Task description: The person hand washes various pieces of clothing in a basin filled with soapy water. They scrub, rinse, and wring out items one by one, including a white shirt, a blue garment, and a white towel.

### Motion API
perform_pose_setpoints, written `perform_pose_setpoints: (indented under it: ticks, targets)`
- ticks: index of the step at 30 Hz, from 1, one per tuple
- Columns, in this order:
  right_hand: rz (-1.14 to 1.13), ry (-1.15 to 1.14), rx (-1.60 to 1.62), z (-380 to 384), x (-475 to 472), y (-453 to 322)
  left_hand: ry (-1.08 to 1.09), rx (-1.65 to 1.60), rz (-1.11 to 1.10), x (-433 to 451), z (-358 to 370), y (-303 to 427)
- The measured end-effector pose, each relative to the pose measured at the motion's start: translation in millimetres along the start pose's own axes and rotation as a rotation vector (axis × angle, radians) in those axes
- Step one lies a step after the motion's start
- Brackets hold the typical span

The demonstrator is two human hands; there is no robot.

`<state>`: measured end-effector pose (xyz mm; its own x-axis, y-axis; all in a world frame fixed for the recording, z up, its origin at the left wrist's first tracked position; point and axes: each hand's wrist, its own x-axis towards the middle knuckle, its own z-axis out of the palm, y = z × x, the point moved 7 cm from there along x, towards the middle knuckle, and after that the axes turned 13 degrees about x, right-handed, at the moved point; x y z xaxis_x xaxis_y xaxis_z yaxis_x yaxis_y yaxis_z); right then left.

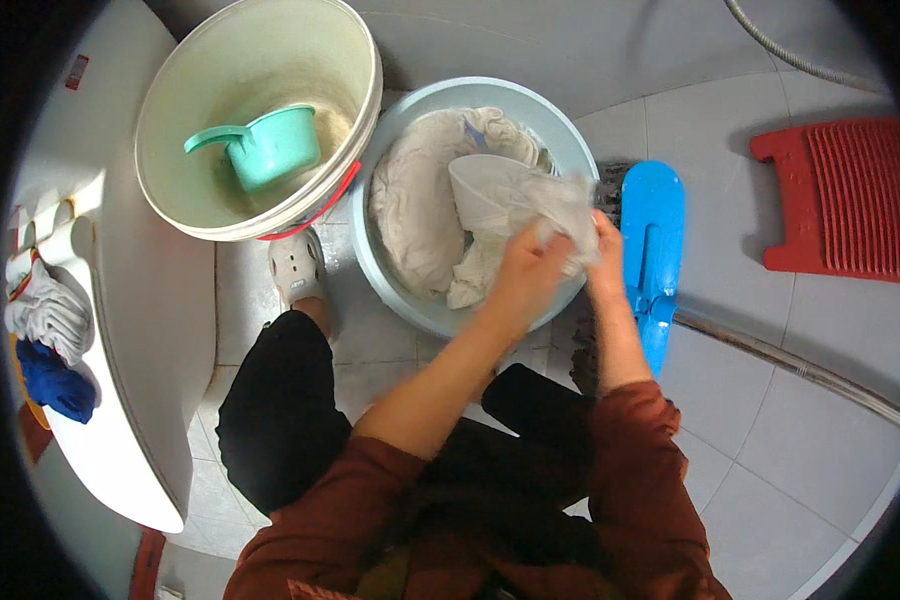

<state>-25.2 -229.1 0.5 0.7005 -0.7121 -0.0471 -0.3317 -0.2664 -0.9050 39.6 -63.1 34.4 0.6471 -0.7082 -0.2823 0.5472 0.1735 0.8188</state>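
Observation:
A thin, sheer white cloth is bunched between my two hands above the right part of a pale blue round plastic basin. My left hand, blurred by motion, grips the cloth from the near side. Beside it, over the basin's right rim, my right hand pinches the cloth's end; some of its fingers are hidden. Inside the basin lies a heap of wet off-white laundry, with a small blue patch showing near its top.
At the upper left stands a large white bucket holding a turquoise dipper. A blue flat mop lies right of the basin, its metal pole crossing the tiles. A red plastic stool is farther right. Cloths rest on a white ledge.

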Motion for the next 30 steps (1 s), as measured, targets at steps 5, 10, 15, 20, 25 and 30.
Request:
perform_pose_setpoints:
  ticks: [5,10,15,20,25,30]
  targets:
    - [0.163,-0.314,-0.002,3.7,-30.8,-20.4,-0.05,0.292,0.241,-14.2,18.2,-2.9]
    - [0.713,-0.508,0.273,55.2,-79.6,64.8,0.09,0.505,-0.125,9.5,-24.3,-51.4]
    - [-0.131,-0.466,-0.412,78.4,17.1,78.2,0.153,1.366,-0.266,11.9,-108.1,-94.0]
    - [0.013,-0.066,-0.758,54.6,81.3,99.2,0.561,1.456,0.336,36.0,-111.8,-55.3]
    - [0.226,-0.246,-0.153,79.3,58.5,138.7,0.524,0.87,-0.063,131.9,-139.8,-129.9]
    - [-0.045,0.109,-0.18,64.6,53.1,145.8,0.105,1.507,0.392,149.1,-98.9,-144.6]
